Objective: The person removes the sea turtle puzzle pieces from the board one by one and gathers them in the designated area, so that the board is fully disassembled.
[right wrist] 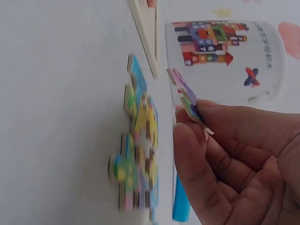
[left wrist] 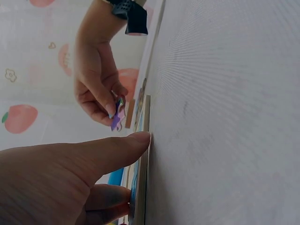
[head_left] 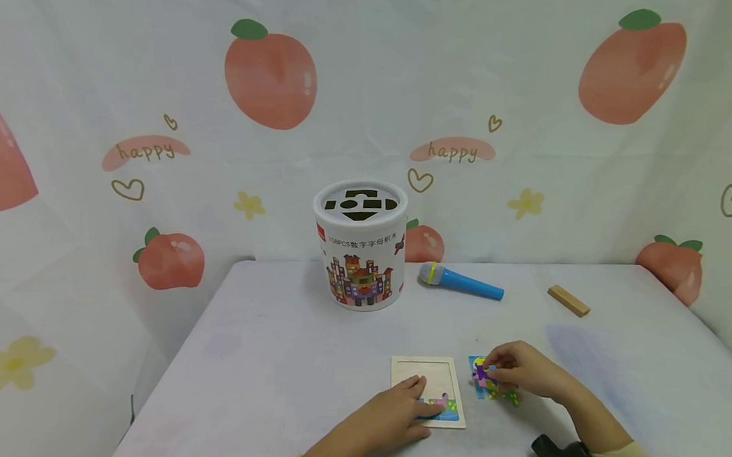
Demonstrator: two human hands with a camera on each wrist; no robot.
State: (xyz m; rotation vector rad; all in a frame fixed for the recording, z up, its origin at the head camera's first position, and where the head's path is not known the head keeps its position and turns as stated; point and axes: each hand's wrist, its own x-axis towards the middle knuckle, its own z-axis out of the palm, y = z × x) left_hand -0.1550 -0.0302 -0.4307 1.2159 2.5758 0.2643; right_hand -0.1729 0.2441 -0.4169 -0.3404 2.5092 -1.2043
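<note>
On the table a shallow wooden puzzle tray (head_left: 459,392) has a few coloured pieces (head_left: 451,413) in its lower part. The left hand (head_left: 393,414) rests on it with fingers extended over the tray and pieces. In the left wrist view its thumb (left wrist: 136,141) touches the tray's edge. Just right of the tray, the right hand (head_left: 528,371) pinches a purple, pink and green puzzle piece (right wrist: 187,101) between thumb and fingers, raised above the table. Below it lie several loose puzzle pieces (right wrist: 133,110), blue, yellow and green, some overlapping.
A white lidded bucket (head_left: 368,256) with shape cut-outs stands at the back of the table. Beside it lies a blue toy microphone (head_left: 466,283). Farther right is a wooden block (head_left: 568,301). A fruit-printed cloth (head_left: 357,82) hangs behind the table.
</note>
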